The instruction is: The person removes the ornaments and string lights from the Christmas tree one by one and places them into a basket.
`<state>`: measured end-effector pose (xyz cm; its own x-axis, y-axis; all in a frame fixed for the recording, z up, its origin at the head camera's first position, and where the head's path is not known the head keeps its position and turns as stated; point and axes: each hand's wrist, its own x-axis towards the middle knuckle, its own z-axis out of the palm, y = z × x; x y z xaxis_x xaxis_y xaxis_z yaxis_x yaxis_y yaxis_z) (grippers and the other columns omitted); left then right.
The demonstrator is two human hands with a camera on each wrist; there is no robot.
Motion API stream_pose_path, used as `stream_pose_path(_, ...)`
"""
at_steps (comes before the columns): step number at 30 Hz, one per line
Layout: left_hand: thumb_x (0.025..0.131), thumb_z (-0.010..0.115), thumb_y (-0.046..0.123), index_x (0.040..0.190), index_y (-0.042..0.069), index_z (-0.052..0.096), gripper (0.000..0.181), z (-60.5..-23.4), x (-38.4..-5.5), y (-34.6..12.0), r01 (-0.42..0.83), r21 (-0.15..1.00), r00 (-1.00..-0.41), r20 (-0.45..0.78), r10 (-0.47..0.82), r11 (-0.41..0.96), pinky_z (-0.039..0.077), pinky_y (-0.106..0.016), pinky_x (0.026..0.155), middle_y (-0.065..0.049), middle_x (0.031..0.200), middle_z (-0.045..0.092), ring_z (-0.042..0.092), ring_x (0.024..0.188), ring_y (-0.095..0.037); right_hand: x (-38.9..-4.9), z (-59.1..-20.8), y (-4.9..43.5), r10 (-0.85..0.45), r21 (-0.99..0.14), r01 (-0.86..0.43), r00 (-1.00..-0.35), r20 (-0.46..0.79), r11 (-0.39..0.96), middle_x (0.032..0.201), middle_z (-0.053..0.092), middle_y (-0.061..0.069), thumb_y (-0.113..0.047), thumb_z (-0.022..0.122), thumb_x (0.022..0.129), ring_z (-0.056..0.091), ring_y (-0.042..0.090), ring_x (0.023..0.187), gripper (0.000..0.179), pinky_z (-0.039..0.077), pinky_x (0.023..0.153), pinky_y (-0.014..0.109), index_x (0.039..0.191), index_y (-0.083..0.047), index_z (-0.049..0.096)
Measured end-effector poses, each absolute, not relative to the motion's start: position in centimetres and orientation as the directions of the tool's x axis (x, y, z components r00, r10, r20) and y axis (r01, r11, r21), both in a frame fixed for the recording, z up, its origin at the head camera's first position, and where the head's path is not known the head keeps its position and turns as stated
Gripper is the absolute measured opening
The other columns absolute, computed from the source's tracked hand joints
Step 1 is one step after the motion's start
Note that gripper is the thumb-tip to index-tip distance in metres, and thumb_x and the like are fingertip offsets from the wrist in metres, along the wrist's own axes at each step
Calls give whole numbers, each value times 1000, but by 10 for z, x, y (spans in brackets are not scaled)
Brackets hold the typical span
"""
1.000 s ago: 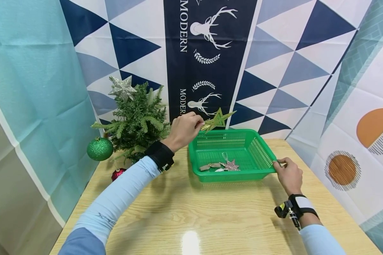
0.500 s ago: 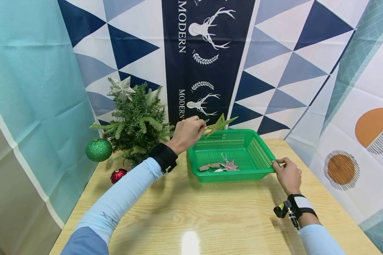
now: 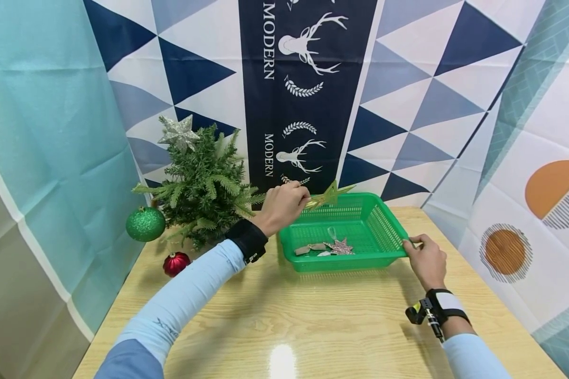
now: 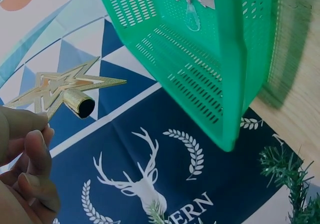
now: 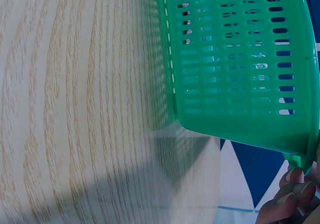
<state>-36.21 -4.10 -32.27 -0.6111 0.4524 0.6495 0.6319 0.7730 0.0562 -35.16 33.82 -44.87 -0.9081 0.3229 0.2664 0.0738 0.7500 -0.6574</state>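
My left hand (image 3: 286,204) pinches a gold star tree topper (image 4: 60,90) by one point, over the back left of the green basket (image 3: 341,259). A hollow round socket on the topper faces the camera in the left wrist view. My right hand (image 3: 427,259) grips the basket's right rim, its fingertips curled at the corner in the right wrist view. Inside the basket lie a pink glitter star (image 3: 341,246), a beige bow-like piece (image 3: 311,248) and a small white piece (image 3: 326,253).
A small artificial Christmas tree (image 3: 204,192) stands left of the basket, bearing a silver star (image 3: 180,132), a green glitter ball (image 3: 145,223) and a red ball (image 3: 176,264). Patterned cloth (image 3: 308,105) hangs behind the wooden table (image 3: 313,326).
My left hand has moved down and slightly right with the gold star topper, which now hangs lower over the basket's back rim. The right hand keeps its grip on the basket.
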Motion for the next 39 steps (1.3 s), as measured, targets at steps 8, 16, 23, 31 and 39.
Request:
stream_pose_path(8, 104, 64, 14, 98, 13, 78, 15, -330, -363, -37, 630, 50, -621, 631, 465, 775, 49, -30, 60, -2, 86, 65, 63, 71, -18, -352, -449, 338, 322, -651, 63, -902, 287, 757, 86, 61, 15, -32, 60, 103, 53, 32, 75, 38, 38, 55, 37, 123, 0, 68)
stream_pose_path(16, 106, 59, 13, 99, 13, 77, 20, -341, -364, -36, 615, 31, -655, 576, 489, 788, 41, -27, 57, -3, 87, 65, 57, 66, -16, -350, -448, 338, 323, -650, 66, -902, 285, 757, 86, 61, 14, -31, 61, 103, 53, 31, 72, 37, 38, 54, 37, 123, 0, 68)
stream_pose_path(23, 106, 60, 13, 98, 14, 76, 18, -346, -366, -36, 613, 1, -655, 561, 507, 790, 34, -27, 55, -3, 84, 62, 52, 62, -16, -350, -447, 339, 325, -653, 72, -905, 275, 754, 87, 61, 15, -32, 61, 103, 53, 32, 76, 38, 38, 55, 37, 123, 0, 68)
stream_pose_path(31, 105, 61, 11, 94, 13, 75, 18, -349, -371, -33, 603, -23, -657, 553, 513, 797, 35, -27, 53, -3, 82, 60, 51, 59, -16, -351, -446, 339, 322, -653, 59, -901, 291, 755, 84, 61, 14, -31, 62, 102, 53, 30, 72, 37, 38, 54, 37, 122, 0, 68)
stream_pose_path(39, 105, 57, 6, 93, 13, 76, 24, -357, -375, -31, 574, -96, -649, 552, 523, 813, 34, -28, 49, -3, 82, 61, 48, 55, -15, -352, -448, 339, 330, -657, 73, -903, 276, 750, 84, 61, 14, -32, 61, 103, 52, 32, 76, 38, 38, 56, 37, 123, 0, 68)
